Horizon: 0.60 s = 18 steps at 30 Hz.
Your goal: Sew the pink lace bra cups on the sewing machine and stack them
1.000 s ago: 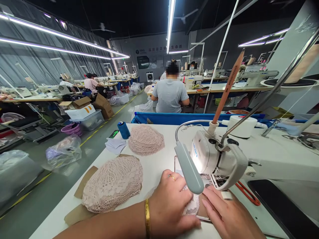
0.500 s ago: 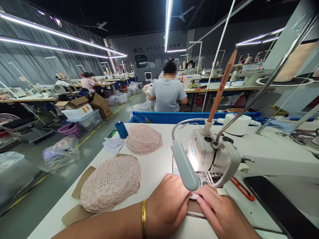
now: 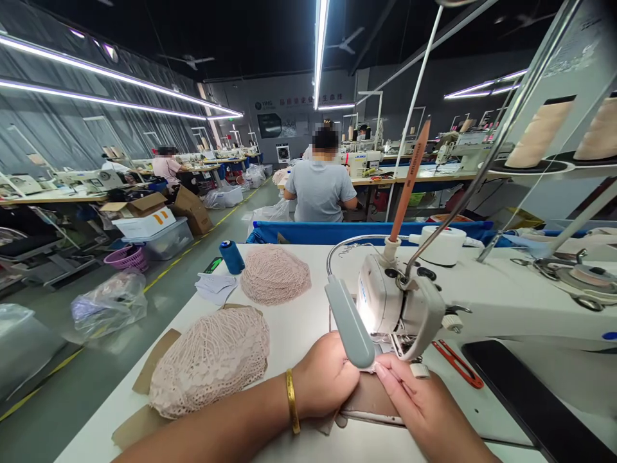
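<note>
My left hand (image 3: 324,381), with a gold bangle at the wrist, is curled closed on a small pink lace piece (image 3: 371,368) just under the head of the white sewing machine (image 3: 409,302). My right hand (image 3: 418,404) pinches the same piece from the right, fingers together by the needle area. A grey lamp arm (image 3: 349,329) hangs over both hands and hides part of the fabric. A brownish pad (image 3: 369,402) lies under the hands.
Two heaps of pink lace, a near lace heap (image 3: 209,360) on cardboard and a far lace heap (image 3: 274,275), lie left on the white table (image 3: 299,321). A blue thread spool (image 3: 232,256) and red snips (image 3: 457,364) are nearby. A person in grey (image 3: 321,186) sits ahead.
Both hands have drawn closer together under the machine head. The lace piece, spread wider a second ago, is now bunched small between the fingers, and the brownish pad shows.
</note>
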Available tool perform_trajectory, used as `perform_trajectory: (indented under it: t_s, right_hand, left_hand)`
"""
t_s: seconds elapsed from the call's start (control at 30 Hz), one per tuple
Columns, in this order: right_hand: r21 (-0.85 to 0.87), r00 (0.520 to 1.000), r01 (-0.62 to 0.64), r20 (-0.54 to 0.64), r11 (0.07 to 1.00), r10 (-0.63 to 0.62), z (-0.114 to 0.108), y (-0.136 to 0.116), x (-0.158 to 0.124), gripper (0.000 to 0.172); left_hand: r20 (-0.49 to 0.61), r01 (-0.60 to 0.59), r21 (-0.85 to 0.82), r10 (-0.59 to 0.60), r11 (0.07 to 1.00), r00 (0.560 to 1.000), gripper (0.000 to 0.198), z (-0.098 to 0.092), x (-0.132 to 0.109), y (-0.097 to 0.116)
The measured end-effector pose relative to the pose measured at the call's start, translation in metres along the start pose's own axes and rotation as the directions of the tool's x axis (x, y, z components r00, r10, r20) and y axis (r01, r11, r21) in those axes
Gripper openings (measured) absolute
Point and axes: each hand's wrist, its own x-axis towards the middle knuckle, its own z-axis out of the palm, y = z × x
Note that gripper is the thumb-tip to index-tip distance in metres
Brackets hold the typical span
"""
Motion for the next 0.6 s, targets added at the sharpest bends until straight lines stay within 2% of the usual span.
perform_trajectory:
  t_s: [0.13, 0.27, 0.4, 0.6]
  right_hand:
    - [0.122, 1.0, -0.01, -0.016, 0.993, 0.012, 0.0, -0.004, 0.002, 0.041]
    - [0.173, 0.999, 0.017, -0.03, 0.985, -0.012, 0.001, -0.004, 0.002, 0.039]
    - [0.169, 1.0, 0.001, -0.024, 0.986, 0.004, 0.001, -0.005, 0.002, 0.042]
    - [0.106, 1.0, 0.009, 0.012, 0.994, -0.01, -0.001, -0.002, 0.0, 0.039]
  left_hand:
    - [-0.058, -0.06, 0.062, 0.063, 0.996, 0.996, 0.017, 0.007, 0.002, -0.005]
    - [-0.055, -0.078, 0.081, 0.082, 0.994, 0.995, 0.013, 0.01, 0.003, -0.005]
    - [-0.029, -0.089, 0.106, 0.092, 0.99, 0.995, 0.017, 0.01, 0.004, 0.001]
    - [-0.103, -0.106, 0.065, 0.113, 0.992, 0.988, 0.027, 0.008, 0.003, 0.004]
